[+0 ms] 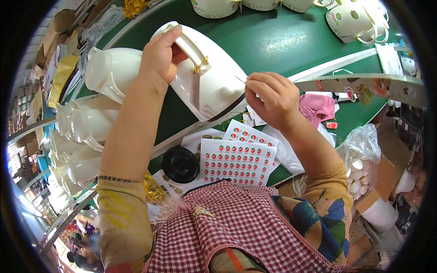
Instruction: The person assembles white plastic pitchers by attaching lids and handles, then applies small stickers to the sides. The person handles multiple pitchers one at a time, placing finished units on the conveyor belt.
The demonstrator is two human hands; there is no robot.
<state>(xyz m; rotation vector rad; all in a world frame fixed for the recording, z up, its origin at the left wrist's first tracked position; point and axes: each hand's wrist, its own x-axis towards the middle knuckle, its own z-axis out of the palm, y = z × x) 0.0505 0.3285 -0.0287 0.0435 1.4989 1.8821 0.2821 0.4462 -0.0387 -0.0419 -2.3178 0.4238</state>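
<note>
A glossy white pitcher lies tilted over the green table, its wide base turned toward my right. My left hand is closed around the upper end of its handle. From the handle hangs a paper tag on a gold string. Beside the base, my right hand pinches a small thin piece, edge-on, whose kind I cannot make out. Below the pitcher lie white sheets of round red-and-green stickers, next to a round black lid-like object.
More white pitchers stand along the left. Decorated white pots line the far edge. A metal rail crosses the table, and a strip with stickers on it juts in from the right. A pink cloth lies near a plastic bag.
</note>
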